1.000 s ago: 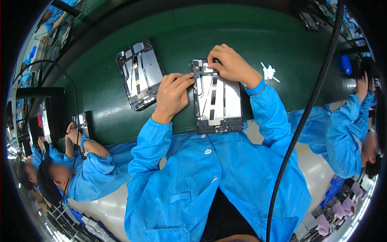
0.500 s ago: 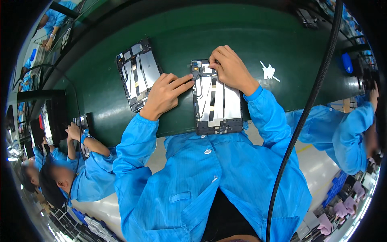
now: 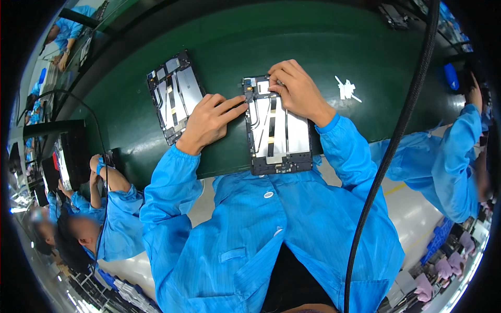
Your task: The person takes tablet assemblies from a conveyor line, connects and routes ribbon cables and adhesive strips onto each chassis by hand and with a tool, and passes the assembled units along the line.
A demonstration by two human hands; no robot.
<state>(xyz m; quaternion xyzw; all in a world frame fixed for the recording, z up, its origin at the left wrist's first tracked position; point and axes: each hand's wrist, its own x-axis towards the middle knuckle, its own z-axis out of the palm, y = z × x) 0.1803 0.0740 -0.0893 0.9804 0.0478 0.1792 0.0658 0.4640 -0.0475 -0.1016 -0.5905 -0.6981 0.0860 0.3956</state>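
An opened tablet back (image 3: 276, 130), with silvery plates and black ribbon cables, lies on the green work surface (image 3: 313, 47) in front of me. My left hand (image 3: 209, 121) rests on the mat at the tablet's left edge, fingertips touching its upper left corner. My right hand (image 3: 295, 91) sits on the tablet's top edge, fingers curled and pressing a small part there; what is under the fingertips is hidden. Both sleeves are blue.
A second opened tablet (image 3: 175, 95) lies to the left. Small white scraps (image 3: 346, 88) sit to the right. A black cable (image 3: 396, 141) hangs across the right side. Co-workers in blue sit at left (image 3: 112, 224) and right (image 3: 443, 161).
My left hand has slid a little away from the tablet, its fingers now stretched to the corner. My right hand stays on the top edge.
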